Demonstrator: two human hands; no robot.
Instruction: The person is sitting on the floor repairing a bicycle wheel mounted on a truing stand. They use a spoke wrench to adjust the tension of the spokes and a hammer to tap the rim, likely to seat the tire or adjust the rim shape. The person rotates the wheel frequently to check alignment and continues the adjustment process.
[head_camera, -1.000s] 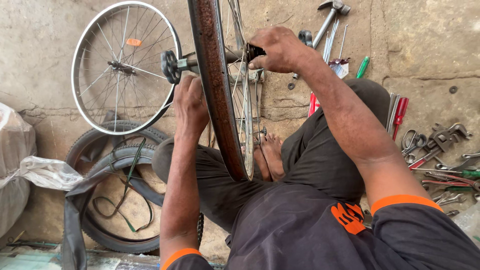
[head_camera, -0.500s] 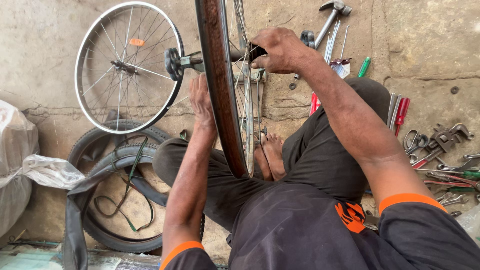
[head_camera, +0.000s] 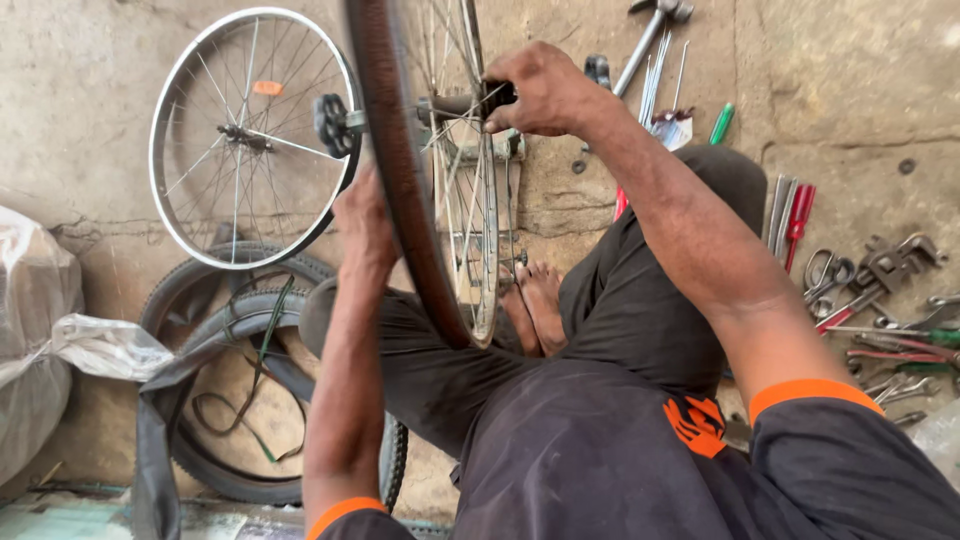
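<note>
Gripping the axle, the right hand stays closed; the left hand rests open against the tyre.

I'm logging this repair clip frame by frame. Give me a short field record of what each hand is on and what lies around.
Left hand: flat against the tyre of the upright wheel
Right hand: closed on the axle end at the hub
Bare rim: leaning on the wall, left
Loose tyres: on the ground, lower left
Tools: spread on the ground, right
</note>
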